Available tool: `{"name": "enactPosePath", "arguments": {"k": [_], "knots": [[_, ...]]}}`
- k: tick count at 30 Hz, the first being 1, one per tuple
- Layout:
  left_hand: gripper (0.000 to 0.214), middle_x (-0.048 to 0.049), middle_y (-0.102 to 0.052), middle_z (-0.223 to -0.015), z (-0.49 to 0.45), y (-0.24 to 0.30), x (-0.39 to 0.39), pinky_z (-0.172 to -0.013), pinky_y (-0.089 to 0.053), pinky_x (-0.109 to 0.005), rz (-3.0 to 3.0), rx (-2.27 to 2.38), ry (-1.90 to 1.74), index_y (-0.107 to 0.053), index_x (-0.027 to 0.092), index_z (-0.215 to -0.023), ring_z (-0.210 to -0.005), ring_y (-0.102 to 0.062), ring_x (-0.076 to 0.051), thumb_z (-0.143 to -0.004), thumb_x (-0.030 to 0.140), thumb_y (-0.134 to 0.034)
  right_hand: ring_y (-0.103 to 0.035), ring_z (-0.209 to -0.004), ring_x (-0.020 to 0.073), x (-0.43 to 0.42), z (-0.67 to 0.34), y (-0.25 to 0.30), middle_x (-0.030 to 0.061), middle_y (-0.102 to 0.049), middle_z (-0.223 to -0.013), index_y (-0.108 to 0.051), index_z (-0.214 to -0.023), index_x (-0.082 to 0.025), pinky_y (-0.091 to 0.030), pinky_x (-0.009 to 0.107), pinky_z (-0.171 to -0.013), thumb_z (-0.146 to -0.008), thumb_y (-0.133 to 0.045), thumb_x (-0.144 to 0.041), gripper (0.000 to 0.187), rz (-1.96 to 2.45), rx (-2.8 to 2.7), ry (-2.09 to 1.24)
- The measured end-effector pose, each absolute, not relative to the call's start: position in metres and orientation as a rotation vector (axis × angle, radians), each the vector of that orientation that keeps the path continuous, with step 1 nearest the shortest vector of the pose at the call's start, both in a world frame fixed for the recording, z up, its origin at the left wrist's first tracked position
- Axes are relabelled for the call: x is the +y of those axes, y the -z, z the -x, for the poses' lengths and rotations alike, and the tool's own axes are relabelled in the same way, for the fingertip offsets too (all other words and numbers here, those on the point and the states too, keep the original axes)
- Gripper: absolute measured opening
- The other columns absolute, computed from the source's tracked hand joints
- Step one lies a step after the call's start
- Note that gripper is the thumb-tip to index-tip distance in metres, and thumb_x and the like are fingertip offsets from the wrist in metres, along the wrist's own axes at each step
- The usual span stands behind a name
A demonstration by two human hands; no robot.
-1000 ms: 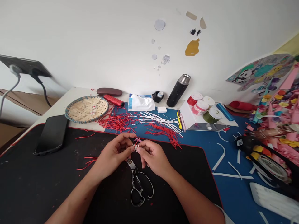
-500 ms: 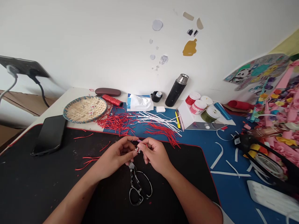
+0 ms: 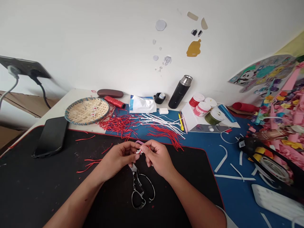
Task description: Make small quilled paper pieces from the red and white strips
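My left hand [image 3: 120,159] and my right hand [image 3: 157,157] meet over the black mat, fingertips almost touching. Between them is a small piece of knotted red and white cord [image 3: 139,152]; both hands pinch it, and the fingers cover much of it. A thin purple strip [image 3: 138,142] arches up from the fingertips in a small loop; its ends are hidden. Scissors with dark, worn handles [image 3: 142,193] lie just below the hands, their blades partly under my left fingers. Beyond the hands lie piles of cut red cords [image 3: 120,124] and white cords [image 3: 161,122].
A shallow woven basket [image 3: 86,110] holds small red-white pieces, near a phone [image 3: 51,137] and red thread spool [image 3: 115,102]. A black flask [image 3: 180,91] and ribbon rolls [image 3: 202,108] stand along the wall. White strips [image 3: 234,177] and a hot-glue-coloured clutter of pink craft pieces [image 3: 294,117] fill the right.
The purple strip now bows upward in a loop above the fingertips, where it lay nearly straight before. My left fingers have curled in slightly; both hands keep their pinch on the cord.
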State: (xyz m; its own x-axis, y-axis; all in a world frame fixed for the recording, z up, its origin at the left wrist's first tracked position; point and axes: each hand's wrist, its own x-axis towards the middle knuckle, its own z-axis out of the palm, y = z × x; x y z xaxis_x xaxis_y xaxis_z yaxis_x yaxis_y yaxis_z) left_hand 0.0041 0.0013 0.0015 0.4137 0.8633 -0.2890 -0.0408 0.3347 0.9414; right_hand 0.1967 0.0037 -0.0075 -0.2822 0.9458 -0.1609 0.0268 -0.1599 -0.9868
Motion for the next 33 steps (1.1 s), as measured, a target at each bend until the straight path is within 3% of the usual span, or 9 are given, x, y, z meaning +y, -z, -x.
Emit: {"name": "enactPosePath", "arguments": {"k": [4, 10, 16, 22, 28, 33], "knots": [[0.032, -0.0011, -0.069, -0.079, -0.002, -0.003, 0.002, -0.061, -0.050, -0.027, -1.127, 1.031, -0.716, -0.076, 0.018, -0.092, -0.063, -0.057, -0.014, -0.081, 0.047, -0.081, -0.044, -0.039, 0.0086, 0.003, -0.197, 0.007, -0.0077, -0.052, -0.048, -0.066, -0.088, -0.019, -0.033, 0.021, -0.043, -0.093, -0.068, -0.055, 0.037, 1.205, -1.354, -1.543], [0.035, -0.0030, -0.074, -0.088, 0.002, -0.003, 0.002, -0.066, -0.051, -0.030, -1.190, 1.142, -0.769, -0.078, 0.020, -0.093, -0.065, -0.062, -0.017, -0.081, 0.053, -0.080, -0.045, -0.040, 0.0094, 0.004, -0.198, 0.007, -0.0069, -0.052, -0.048, -0.066, -0.089, -0.019, -0.032, 0.022, -0.043, -0.093, -0.065, -0.061, 0.043, 1.226, -1.365, -1.530], [0.041, -0.0039, -0.073, -0.078, 0.002, -0.007, 0.002, -0.067, -0.051, -0.032, -1.183, 1.162, -0.768, -0.072, 0.019, -0.088, -0.065, -0.065, -0.019, -0.082, 0.059, -0.077, -0.044, -0.041, 0.0096, 0.006, -0.199, 0.006, -0.0064, -0.052, -0.049, -0.065, -0.087, -0.019, -0.032, 0.022, -0.044, -0.094, -0.063, -0.061, 0.043, 1.225, -1.389, -1.500], [0.041, -0.0001, -0.068, -0.074, -0.001, -0.011, 0.003, -0.063, -0.051, -0.030, -1.160, 1.176, -0.777, -0.070, 0.020, -0.085, -0.062, -0.061, -0.017, -0.077, 0.059, -0.080, -0.043, -0.040, 0.0094, 0.006, -0.198, 0.008, -0.0066, -0.051, -0.048, -0.066, -0.085, -0.018, -0.031, 0.022, -0.043, -0.093, -0.066, -0.059, 0.041, 1.227, -1.367, -1.488], [0.039, 0.0007, -0.067, -0.074, 0.001, -0.007, 0.003, -0.062, -0.051, -0.029, -1.166, 1.157, -0.799, -0.071, 0.020, -0.088, -0.063, -0.061, -0.017, -0.079, 0.057, -0.079, -0.046, -0.040, 0.0095, 0.007, -0.198, 0.012, -0.0072, -0.052, -0.051, -0.067, -0.094, -0.018, -0.032, 0.022, -0.042, -0.092, -0.066, -0.059, 0.042, 1.214, -1.344, -1.461], [0.034, 0.0015, -0.067, -0.075, 0.002, 0.000, 0.003, -0.062, -0.052, -0.029, -1.195, 1.154, -0.791, -0.071, 0.020, -0.089, -0.062, -0.062, -0.017, -0.082, 0.053, -0.077, -0.045, -0.040, 0.0091, 0.008, -0.198, 0.016, -0.0071, -0.051, -0.051, -0.066, -0.088, -0.018, -0.032, 0.022, -0.043, -0.092, -0.067, -0.057, 0.039, 1.227, -1.356, -1.441]]}}
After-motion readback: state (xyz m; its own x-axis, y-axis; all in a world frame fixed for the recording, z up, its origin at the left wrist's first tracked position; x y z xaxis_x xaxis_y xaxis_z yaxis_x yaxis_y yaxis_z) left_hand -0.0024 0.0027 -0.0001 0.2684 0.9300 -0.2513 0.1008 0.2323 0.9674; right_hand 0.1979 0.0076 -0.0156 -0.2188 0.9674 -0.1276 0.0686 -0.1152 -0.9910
